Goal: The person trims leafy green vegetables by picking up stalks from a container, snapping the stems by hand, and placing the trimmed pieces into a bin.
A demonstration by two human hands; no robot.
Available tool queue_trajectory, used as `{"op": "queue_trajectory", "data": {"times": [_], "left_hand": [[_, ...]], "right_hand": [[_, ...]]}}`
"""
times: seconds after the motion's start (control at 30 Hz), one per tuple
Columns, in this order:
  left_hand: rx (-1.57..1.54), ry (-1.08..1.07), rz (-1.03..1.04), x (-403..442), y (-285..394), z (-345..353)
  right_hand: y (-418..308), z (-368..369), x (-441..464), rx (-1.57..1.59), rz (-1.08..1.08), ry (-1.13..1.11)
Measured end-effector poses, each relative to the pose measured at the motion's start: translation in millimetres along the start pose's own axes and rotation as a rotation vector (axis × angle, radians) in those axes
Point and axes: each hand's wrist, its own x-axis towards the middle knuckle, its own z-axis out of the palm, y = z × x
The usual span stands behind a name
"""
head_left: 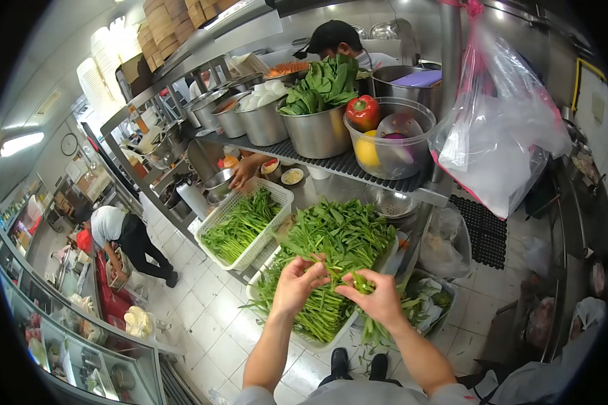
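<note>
My left hand (298, 283) pinches the leafy end of some water spinach between thumb and fingers. A short bunch of its green stems is gripped in my right hand (377, 297), close to the left. Both hands are over a large white basket (325, 345) heaped with water spinach (338, 233), leaves toward the back and cut stems toward me. Loose leaves and stems (375, 332) hang below my right hand. Further left, a white perforated basket (287, 196) holds more of the trimmed-looking greens (240, 229).
A bin (446, 317) with leaf scraps stands low on the right. Above, a shelf (385, 181) carries steel pots (317, 131) and a clear tub (390, 152) with peppers. A plastic bag (496, 121) hangs right. Co-workers (334, 37) are behind the shelf and at left (118, 226).
</note>
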Motion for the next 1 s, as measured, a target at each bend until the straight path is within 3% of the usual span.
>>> {"op": "queue_trajectory", "data": {"times": [0.13,0.37,0.4,0.63,0.73,1.0], "left_hand": [[-0.038,0.003,0.044,-1.1,-14.7,7.8],[0.062,-0.069,0.173,0.0,-22.7,-1.2],[0.076,0.014,0.092,-2.9,-19.3,0.8],[0.16,0.07,0.085,3.3,-32.0,-23.7],[0.109,0.026,0.093,4.4,-37.1,-22.7],[0.11,-0.085,0.13,-9.0,-37.6,-0.1]], "right_hand": [[17.2,9.0,8.5,0.199,0.291,-0.035],[34.8,12.2,14.3,0.253,0.323,-0.103],[34.3,11.0,13.9,0.278,0.349,-0.103],[32.5,-1.0,17.6,0.418,0.366,-0.032],[32.6,2.5,19.5,0.4,0.394,-0.15],[40.7,10.2,20.6,0.418,0.424,-0.092]]}}
